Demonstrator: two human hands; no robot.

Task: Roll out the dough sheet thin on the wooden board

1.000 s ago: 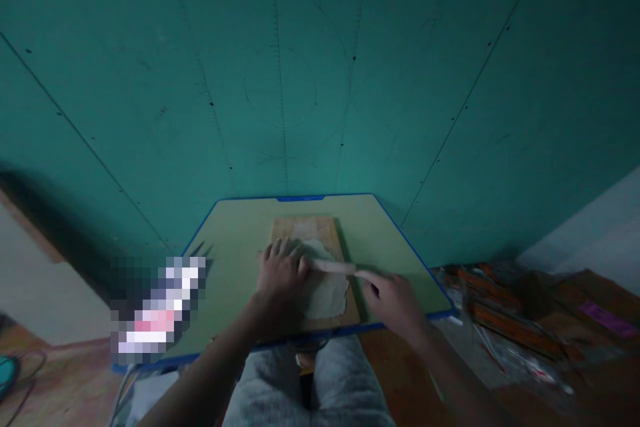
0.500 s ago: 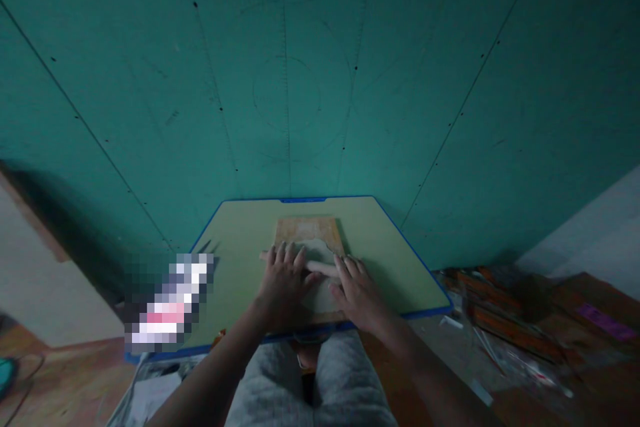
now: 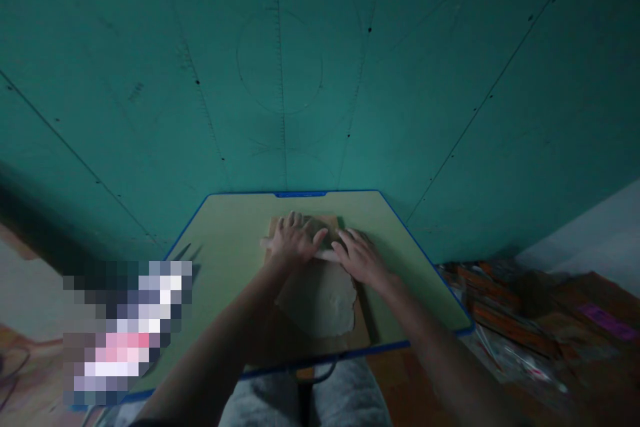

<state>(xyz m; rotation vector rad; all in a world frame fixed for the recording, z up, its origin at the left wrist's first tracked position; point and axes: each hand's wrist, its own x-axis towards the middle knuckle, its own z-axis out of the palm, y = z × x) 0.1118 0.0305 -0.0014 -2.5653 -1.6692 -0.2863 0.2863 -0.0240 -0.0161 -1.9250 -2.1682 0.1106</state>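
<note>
A thin, pale sheet of dough lies over a wooden board, its irregular lower edge nearer me. Across the dough's far part rests a light rolling pin, its left end sticking out past my hand. My left hand lies flat over the pin's left half, fingers stretched forward and thumb out to the right. Over the pin's right end sits my right hand, with fingers extended and slightly apart. Both palms cover much of the pin, and its right tip is hidden.
The board stands on a pale table with a blue rim, against a green wall with pencil marks. A pixelated object lies at the table's left. Cardboard and plastic clutter covers the floor at right.
Both hands and the rolling pin have moved forward, away from me, over the board. More of the dough's near part shows. The view has tilted and shifted a little.
</note>
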